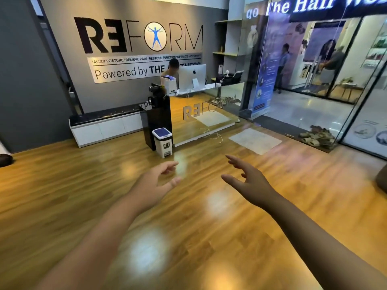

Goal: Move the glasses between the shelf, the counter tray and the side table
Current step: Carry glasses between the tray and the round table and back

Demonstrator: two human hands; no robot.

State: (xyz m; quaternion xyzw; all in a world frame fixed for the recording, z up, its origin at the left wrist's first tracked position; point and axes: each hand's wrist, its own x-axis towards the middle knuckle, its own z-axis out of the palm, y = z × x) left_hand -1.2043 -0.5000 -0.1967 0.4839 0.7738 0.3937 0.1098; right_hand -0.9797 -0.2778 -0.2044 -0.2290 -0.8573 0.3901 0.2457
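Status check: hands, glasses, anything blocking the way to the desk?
Left hand and right hand open, empty. No glasses visible. White pedal bin beside the desk; wooden floor ahead.

A single head-worn wide-angle view looks forward and down from standing height across the wooden floor (188, 216), facing the reception desk (201, 114) well away, bare forearms nearest the lens.
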